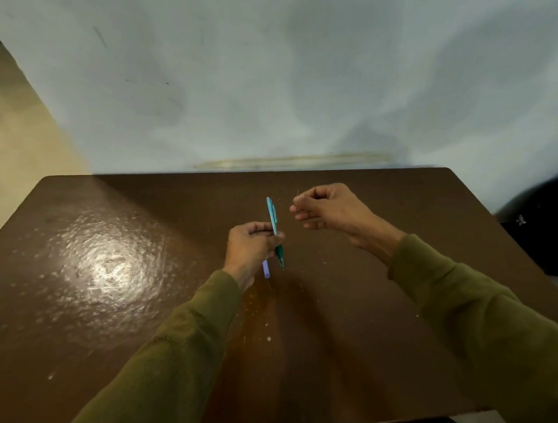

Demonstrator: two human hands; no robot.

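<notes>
A teal pen (274,224) is gripped in the left hand (249,247) and a thin wire (297,201) pinched in the right hand (325,206), above a glossy brown table (115,264). A pale wall (267,85) is seen behind.

Table: you face a dark brown, glossy rectangular table (86,344) with rounded far corners.
Glare: a bright patch of reflected light (115,271) on the table's left half.
Specks: small white specks (269,339) toward the table's near edge.
Wall: a pale blue-grey painted wall (267,85) right behind the table.
Streak: a long yellowish streak (288,162) just above the table's far edge.
Floor: beige floor (9,141) left of the table.
Black object: a black rounded thing with white marks (541,233) beside the table's right edge.
</notes>
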